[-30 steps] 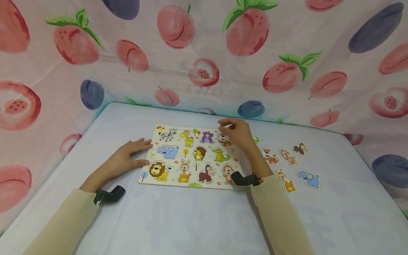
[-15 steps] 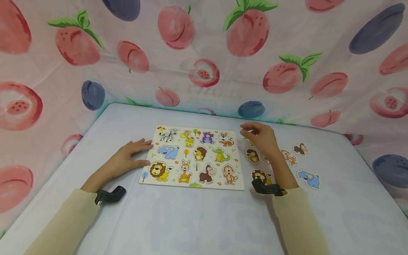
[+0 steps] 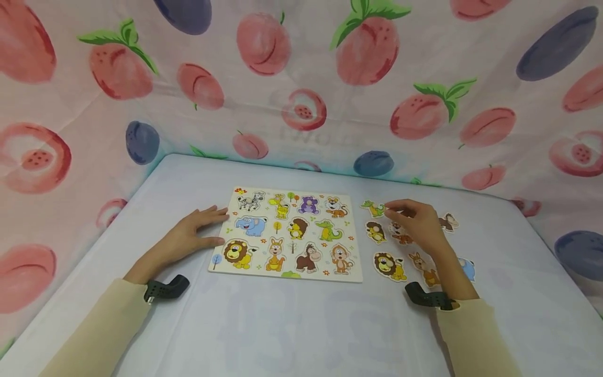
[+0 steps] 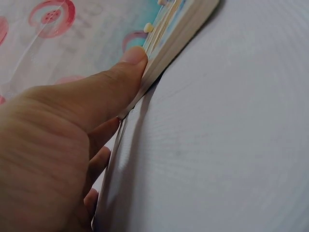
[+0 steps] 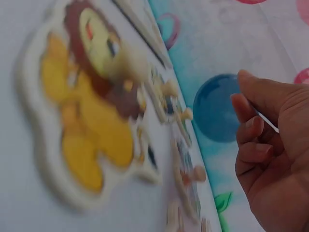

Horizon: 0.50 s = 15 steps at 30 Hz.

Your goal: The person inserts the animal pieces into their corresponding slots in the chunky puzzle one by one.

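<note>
A wooden animal puzzle board (image 3: 357, 272) lies flat on the table. My left hand (image 3: 190, 230) rests at its left edge with fingers extended; in the left wrist view the thumb (image 4: 108, 84) lies against the board's side. My right hand (image 3: 419, 222) is above the loose pieces, fingers loosely curled, thumb and index fingertips close together and nothing visible between them. Its fingertips are beside the crocodile piece (image 3: 374, 208). Under the hand, the tiger piece (image 3: 399, 233) is partly covered. The hedgehog piece (image 3: 375, 231) looms large in the right wrist view.
More loose pieces lie to the right: a lion (image 3: 390, 266), a kangaroo (image 3: 425, 269), a brown ape (image 3: 448, 222) and a half-hidden elephant (image 3: 467, 269). Knobbed zebra (image 3: 251, 201), giraffe (image 3: 279, 206) and purple animal (image 3: 309, 204) sit in the board. Fruit-print cloth (image 3: 330, 141) stands behind.
My right hand has moved from over the board's top right corner, rightward and a little nearer me, to the loose pieces. The left hand stays at the board's edge.
</note>
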### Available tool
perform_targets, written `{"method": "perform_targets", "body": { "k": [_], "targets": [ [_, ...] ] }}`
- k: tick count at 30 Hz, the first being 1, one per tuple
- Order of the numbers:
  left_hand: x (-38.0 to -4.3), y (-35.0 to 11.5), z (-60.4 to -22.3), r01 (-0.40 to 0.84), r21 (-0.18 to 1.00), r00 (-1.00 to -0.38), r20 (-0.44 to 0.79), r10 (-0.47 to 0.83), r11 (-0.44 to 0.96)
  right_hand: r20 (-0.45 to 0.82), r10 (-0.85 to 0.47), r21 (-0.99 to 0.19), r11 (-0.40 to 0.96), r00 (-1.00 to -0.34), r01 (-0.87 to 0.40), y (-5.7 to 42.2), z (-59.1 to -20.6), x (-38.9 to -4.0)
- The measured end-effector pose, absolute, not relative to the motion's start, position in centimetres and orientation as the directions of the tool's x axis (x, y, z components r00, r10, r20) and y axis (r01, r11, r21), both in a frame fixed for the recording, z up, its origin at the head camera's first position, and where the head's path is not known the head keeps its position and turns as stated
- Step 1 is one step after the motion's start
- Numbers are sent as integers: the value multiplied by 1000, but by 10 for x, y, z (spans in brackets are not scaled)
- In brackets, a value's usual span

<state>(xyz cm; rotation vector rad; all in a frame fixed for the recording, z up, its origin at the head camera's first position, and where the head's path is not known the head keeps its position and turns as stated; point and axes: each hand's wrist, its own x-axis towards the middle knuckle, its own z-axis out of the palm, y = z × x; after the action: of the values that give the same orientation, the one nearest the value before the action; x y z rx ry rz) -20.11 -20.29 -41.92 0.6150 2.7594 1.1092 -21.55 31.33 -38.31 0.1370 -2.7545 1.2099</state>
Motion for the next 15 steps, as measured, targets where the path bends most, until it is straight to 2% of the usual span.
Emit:
{"method": "perform_targets", "body": {
  "k": [5, 15],
  "targets": [
    [-201, -202, -420, 333, 678, -912, 56, 406, 655, 139, -25, -705, 699, -990, -117, 328, -390, -209],
    [-203, -201, -419, 367, 658, -902, 78, 425, 657, 80, -21, -738, 671, -997, -73, 347, -401, -204]
  ]
}}
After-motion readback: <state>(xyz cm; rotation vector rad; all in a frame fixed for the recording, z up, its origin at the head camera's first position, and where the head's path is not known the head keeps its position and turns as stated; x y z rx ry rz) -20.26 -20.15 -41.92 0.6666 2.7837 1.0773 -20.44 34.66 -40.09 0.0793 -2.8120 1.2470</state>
